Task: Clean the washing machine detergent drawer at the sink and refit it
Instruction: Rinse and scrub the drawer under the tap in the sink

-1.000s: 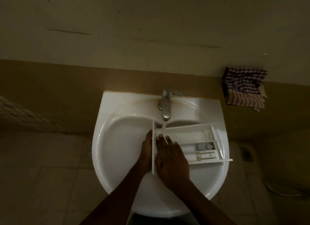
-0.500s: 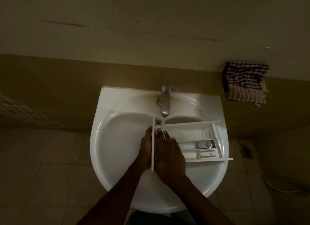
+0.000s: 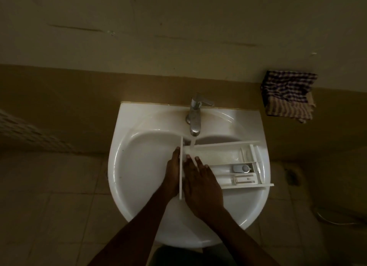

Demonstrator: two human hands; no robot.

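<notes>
The white detergent drawer (image 3: 224, 156) lies across the right half of the white sink (image 3: 139, 166), its front panel standing on edge at the basin's middle. Water runs from the chrome tap (image 3: 195, 118) into the drawer's large compartment near the panel. My left hand (image 3: 172, 172) holds the outer side of the front panel. My right hand (image 3: 200, 178) lies flat inside the drawer by the panel, fingers spread under the stream. A grey cap sits in a smaller compartment on the right.
A checked cloth (image 3: 289, 96) hangs on the wall to the right of the sink. Tiled floor lies on both sides below the basin. A pale cable or hose (image 3: 335, 218) curls on the floor at the lower right.
My right hand has slid slightly along the drawer bottom by the panel. The drawer and my left hand stay where they were, water still running.
</notes>
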